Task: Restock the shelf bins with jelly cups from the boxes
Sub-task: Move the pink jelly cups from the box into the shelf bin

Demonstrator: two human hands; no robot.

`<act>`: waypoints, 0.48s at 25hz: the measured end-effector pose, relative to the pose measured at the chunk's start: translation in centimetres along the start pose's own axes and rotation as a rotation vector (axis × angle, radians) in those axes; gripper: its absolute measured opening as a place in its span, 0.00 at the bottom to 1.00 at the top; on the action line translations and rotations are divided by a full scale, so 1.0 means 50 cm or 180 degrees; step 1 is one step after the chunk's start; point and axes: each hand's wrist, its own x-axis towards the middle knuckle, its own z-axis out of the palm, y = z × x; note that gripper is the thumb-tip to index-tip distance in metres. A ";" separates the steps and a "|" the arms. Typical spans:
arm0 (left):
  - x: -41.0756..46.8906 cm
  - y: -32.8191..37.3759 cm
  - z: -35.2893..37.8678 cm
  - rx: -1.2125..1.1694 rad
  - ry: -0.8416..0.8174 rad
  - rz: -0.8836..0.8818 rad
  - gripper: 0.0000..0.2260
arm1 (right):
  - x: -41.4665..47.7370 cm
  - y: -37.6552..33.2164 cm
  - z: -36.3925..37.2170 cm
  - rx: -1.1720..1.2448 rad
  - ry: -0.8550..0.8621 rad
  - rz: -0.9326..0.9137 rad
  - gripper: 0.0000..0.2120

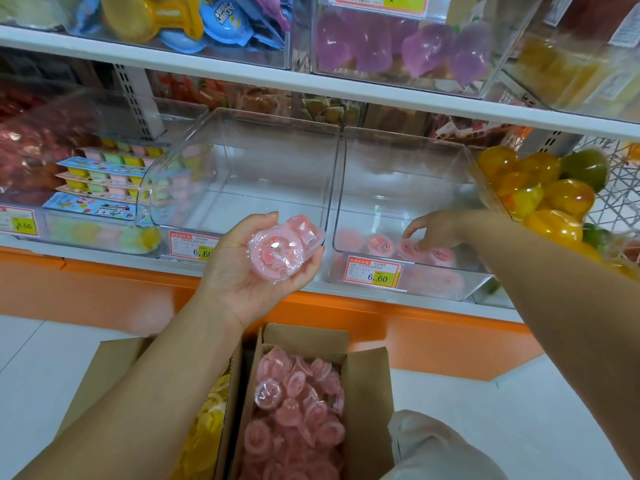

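Cardboard box (370, 379) holds pink jelly cups (294, 410); right bin (398, 174) holds a few.

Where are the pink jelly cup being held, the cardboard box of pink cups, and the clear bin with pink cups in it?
pink jelly cup (275, 252), head view, on its round lid.
cardboard box (369, 379), head view, on its right wall.
clear bin (443, 284), head view, on its front wall.

Left hand (249, 268) cradles pink jelly cups (280, 249); right hand (434, 230) reaches into clear bin (398, 168).
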 end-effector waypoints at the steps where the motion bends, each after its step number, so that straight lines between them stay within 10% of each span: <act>1: 0.000 0.000 -0.001 -0.0010 0.0002 0.0003 0.14 | 0.001 0.000 0.001 -0.0044 0.0000 -0.0007 0.18; 8: -0.003 0.001 0.000 0.0003 -0.0002 -0.0029 0.12 | -0.005 -0.007 0.006 0.0335 0.0060 -0.0054 0.17; 12: -0.005 0.005 0.004 -0.0090 -0.0042 -0.0024 0.07 | -0.072 -0.077 -0.045 0.1420 0.1283 -0.0658 0.13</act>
